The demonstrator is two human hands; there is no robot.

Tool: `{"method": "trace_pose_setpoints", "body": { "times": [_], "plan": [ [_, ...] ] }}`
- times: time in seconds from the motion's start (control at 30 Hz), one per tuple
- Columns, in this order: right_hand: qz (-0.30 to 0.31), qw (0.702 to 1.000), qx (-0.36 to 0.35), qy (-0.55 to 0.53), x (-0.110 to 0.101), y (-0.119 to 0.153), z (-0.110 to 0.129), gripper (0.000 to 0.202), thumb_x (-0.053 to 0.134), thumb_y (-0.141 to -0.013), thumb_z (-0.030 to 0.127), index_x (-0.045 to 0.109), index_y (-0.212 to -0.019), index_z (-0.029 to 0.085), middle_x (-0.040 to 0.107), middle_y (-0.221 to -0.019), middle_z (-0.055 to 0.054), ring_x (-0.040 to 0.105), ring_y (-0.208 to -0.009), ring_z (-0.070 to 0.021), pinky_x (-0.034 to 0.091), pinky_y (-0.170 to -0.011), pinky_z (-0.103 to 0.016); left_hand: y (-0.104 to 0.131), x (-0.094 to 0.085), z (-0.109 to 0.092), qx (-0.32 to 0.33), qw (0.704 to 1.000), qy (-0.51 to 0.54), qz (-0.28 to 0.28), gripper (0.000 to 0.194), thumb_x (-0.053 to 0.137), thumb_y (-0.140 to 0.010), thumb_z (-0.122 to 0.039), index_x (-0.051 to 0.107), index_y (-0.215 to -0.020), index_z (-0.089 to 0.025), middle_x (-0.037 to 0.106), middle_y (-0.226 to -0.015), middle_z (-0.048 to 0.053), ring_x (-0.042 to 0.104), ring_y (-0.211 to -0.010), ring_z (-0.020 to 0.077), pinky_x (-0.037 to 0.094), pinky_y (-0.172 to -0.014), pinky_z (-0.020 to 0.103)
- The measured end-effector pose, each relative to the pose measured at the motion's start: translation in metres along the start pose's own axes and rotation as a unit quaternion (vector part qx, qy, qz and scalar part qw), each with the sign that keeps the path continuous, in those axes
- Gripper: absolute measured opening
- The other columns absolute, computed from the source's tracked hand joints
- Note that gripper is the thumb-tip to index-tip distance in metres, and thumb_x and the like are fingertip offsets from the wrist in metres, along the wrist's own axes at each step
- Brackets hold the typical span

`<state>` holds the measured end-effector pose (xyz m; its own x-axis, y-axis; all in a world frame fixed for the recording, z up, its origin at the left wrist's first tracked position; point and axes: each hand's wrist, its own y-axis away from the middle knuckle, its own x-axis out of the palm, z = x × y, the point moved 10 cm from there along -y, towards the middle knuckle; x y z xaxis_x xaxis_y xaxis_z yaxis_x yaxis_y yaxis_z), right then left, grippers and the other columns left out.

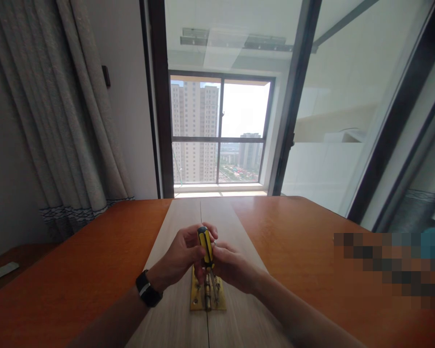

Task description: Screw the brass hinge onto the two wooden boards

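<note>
A screwdriver (pixel 204 244) with a yellow and black handle stands tilted over a brass hinge (pixel 197 303), its shaft slanting down toward the hinge's right leaf. My left hand (pixel 188 249), wearing a black watch on the wrist, is closed around the handle, thumb in front. Close against the handle's right side is my right hand (pixel 232 263), fingers curled and thumb pressed in. A small shiny spot shows by its fingertips, too small to name. Two pale wood boards (pixel 174 290) lie side by side, with the hinge across the seam. My hands hide its upper part.
The boards rest on an orange-brown wooden table (pixel 293 232). Beyond its far edge are a dark-framed glass door (pixel 292 106) and a window. A grey curtain (pixel 58 106) hangs at the left. A blurred-out patch (pixel 395 266) covers part of the right side.
</note>
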<state>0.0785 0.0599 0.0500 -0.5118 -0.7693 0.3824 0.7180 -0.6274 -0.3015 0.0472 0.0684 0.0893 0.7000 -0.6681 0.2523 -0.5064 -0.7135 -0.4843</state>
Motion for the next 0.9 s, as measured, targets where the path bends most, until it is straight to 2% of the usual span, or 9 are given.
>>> {"method": "trace_pose_setpoints", "body": {
  "times": [0.1,0.2,0.27,0.33,0.43,0.57,0.73,0.9],
  "plan": [
    [0.008,0.999,-0.013,0.043,0.002,0.001,0.003,0.050,0.080,-0.069,0.056,0.067,-0.083,0.009,0.067,-0.074,-0.006,0.062,-0.066,-0.0135,0.047,-0.065,-0.025,0.000,-0.003,0.004,-0.006,1.000,-0.002,-0.010,0.040,0.082,-0.070,-0.041,0.064,-0.094,-0.015,0.054,-0.101,0.005,0.054,-0.054,0.0043,0.044,-0.040,0.012],
    [-0.011,0.997,-0.019,0.068,-0.002,0.000,0.005,0.048,0.077,-0.073,0.056,0.067,-0.079,0.009,0.067,-0.069,-0.004,0.061,-0.061,-0.0119,0.045,-0.060,-0.023,0.001,-0.001,0.006,-0.018,1.000,0.004,0.000,0.043,0.080,-0.071,-0.046,0.065,-0.097,-0.015,0.056,-0.101,0.006,0.057,-0.059,0.0073,0.046,-0.042,0.013],
    [-0.014,0.997,-0.025,0.076,-0.003,-0.001,0.007,0.047,0.074,-0.076,0.056,0.067,-0.078,0.010,0.066,-0.065,-0.003,0.060,-0.056,-0.0111,0.044,-0.057,-0.022,0.002,0.000,0.007,-0.030,0.999,0.017,0.006,0.043,0.074,-0.077,-0.050,0.067,-0.101,-0.014,0.059,-0.101,0.008,0.060,-0.068,0.0116,0.050,-0.051,0.017],
    [-0.006,0.996,-0.027,0.081,-0.001,-0.002,0.008,0.048,0.073,-0.076,0.057,0.067,-0.080,0.010,0.066,-0.064,-0.003,0.060,-0.053,-0.0112,0.045,-0.054,-0.021,0.002,-0.001,0.006,-0.033,0.999,0.022,-0.004,0.041,0.068,-0.084,-0.048,0.070,-0.102,-0.012,0.060,-0.104,0.010,0.062,-0.082,0.0159,0.053,-0.066,0.021],
    [0.016,0.995,-0.025,0.094,0.004,-0.003,0.008,0.051,0.071,-0.075,0.061,0.065,-0.076,0.010,0.065,-0.062,-0.004,0.061,-0.052,-0.0122,0.047,-0.053,-0.022,0.001,-0.001,0.001,-0.017,1.000,0.012,-0.006,0.035,0.068,-0.085,-0.045,0.074,-0.093,-0.011,0.058,-0.108,0.010,0.059,-0.090,0.0171,0.050,-0.078,0.024],
    [0.033,0.993,-0.018,0.108,0.008,-0.002,0.007,0.054,0.068,-0.077,0.064,0.064,-0.077,0.011,0.064,-0.059,-0.003,0.062,-0.055,-0.0132,0.046,-0.054,-0.021,-0.001,0.002,-0.001,-0.002,1.000,-0.004,0.015,0.036,0.072,-0.080,-0.048,0.074,-0.087,-0.013,0.054,-0.108,0.008,0.057,-0.082,0.0131,0.049,-0.074,0.023],
    [0.047,0.996,-0.013,0.073,0.007,-0.001,0.002,0.051,0.067,-0.079,0.062,0.062,-0.080,0.012,0.064,-0.063,-0.003,0.063,-0.063,-0.0162,0.049,-0.063,-0.027,0.001,-0.002,0.003,0.001,1.000,-0.001,0.023,0.036,0.075,-0.077,-0.048,0.074,-0.091,-0.015,0.051,-0.108,0.007,0.054,-0.074,0.0088,0.049,-0.067,0.019],
    [0.043,0.999,-0.012,0.024,0.005,-0.002,-0.002,0.050,0.064,-0.083,0.060,0.063,-0.082,0.010,0.062,-0.064,-0.004,0.062,-0.067,-0.0162,0.049,-0.068,-0.029,0.005,-0.004,0.010,-0.038,0.999,0.018,0.025,0.036,0.069,-0.083,-0.047,0.073,-0.101,-0.015,0.050,-0.115,0.010,0.060,-0.074,0.0107,0.052,-0.062,0.019]
  ]
}}
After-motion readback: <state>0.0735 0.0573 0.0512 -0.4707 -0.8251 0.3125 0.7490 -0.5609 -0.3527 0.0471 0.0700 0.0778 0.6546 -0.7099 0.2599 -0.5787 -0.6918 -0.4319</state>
